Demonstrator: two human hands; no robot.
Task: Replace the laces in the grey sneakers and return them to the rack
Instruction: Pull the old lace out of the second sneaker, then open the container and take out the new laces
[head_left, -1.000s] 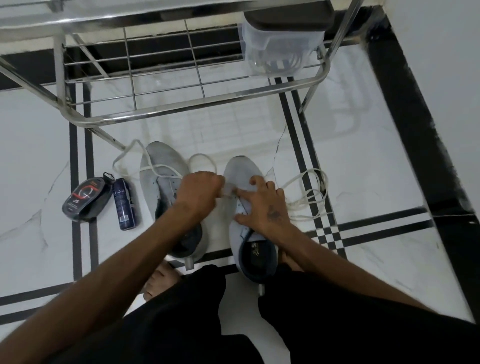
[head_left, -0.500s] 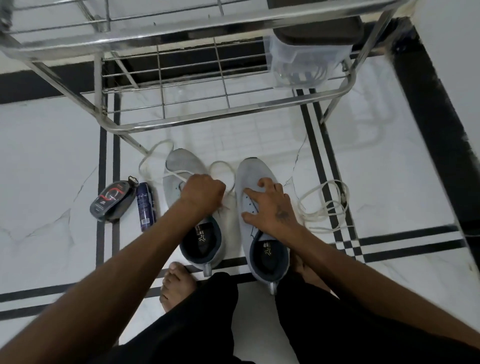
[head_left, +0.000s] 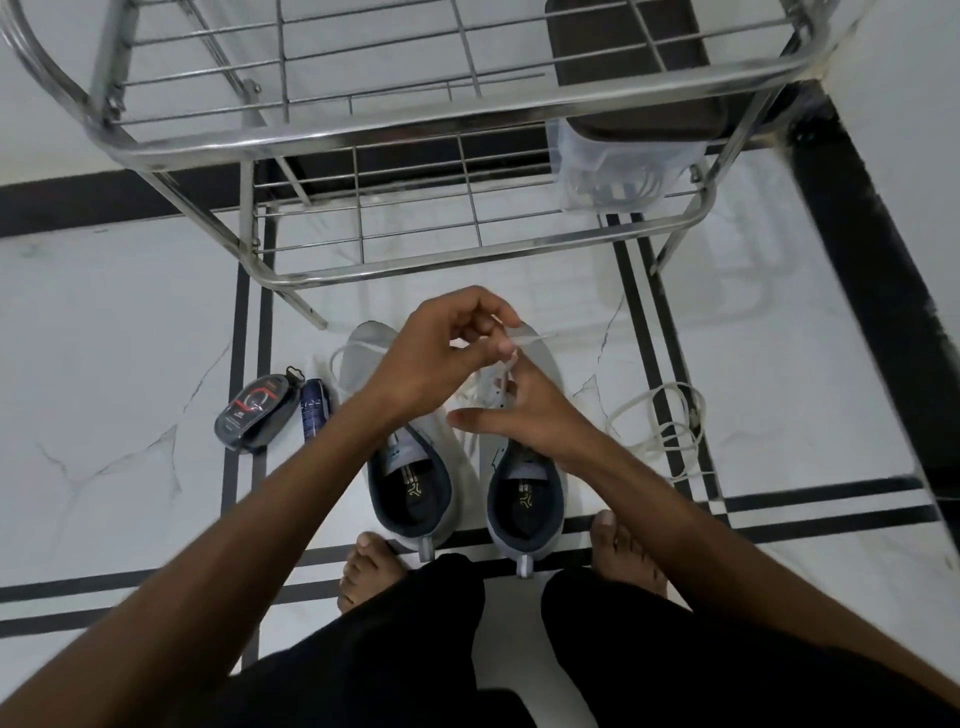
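**Lace drawn up above the right sneaker**

A glossy black shoe-polish case (head_left: 258, 413) and blue spray can (head_left: 315, 413) lie leftmost on the marble floor. The left hand (head_left: 441, 358) pinches a white lace (head_left: 511, 358), blurred, above the grey sneakers (head_left: 410, 467). The right hand (head_left: 524, 415), fingers relaxed, hides the right sneaker's eyelets. Loose laces (head_left: 662, 423) coil rightward, under the steel rack (head_left: 467, 254).

Domestic interior, likely an entry or hallway corner: polished white marble-pattern floor (head_left: 130, 332) with black inlay lines, plain white wall (head_left: 904, 130) at right, a steel wire shoe rack (head_left: 415, 260) against the wall, shoe polish container (head_left: 257, 413) beside it, occupant barefoot
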